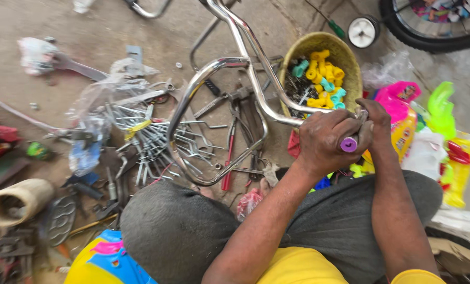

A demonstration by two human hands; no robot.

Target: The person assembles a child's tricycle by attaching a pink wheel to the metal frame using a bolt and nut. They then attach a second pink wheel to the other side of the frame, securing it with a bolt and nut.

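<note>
A chrome bicycle handlebar [235, 62] curves across the middle of the head view, above my knees. My left hand [327, 139] is wrapped around its near end, where a purple rubber grip [349, 144] sticks out of my fist. My right hand [374, 117] presses against the same end from the far side, fingers curled over the bar tip. Both forearms rise from the bottom of the view over my grey trousers [182, 231].
A woven basket [350, 63] with yellow and teal plastic grips stands behind the bar. Metal rods, spanners and red-handled pliers [228, 158] litter the concrete at left. Coloured plastic packets [445, 142] lie at right, a bicycle wheel [429, 37] at top right.
</note>
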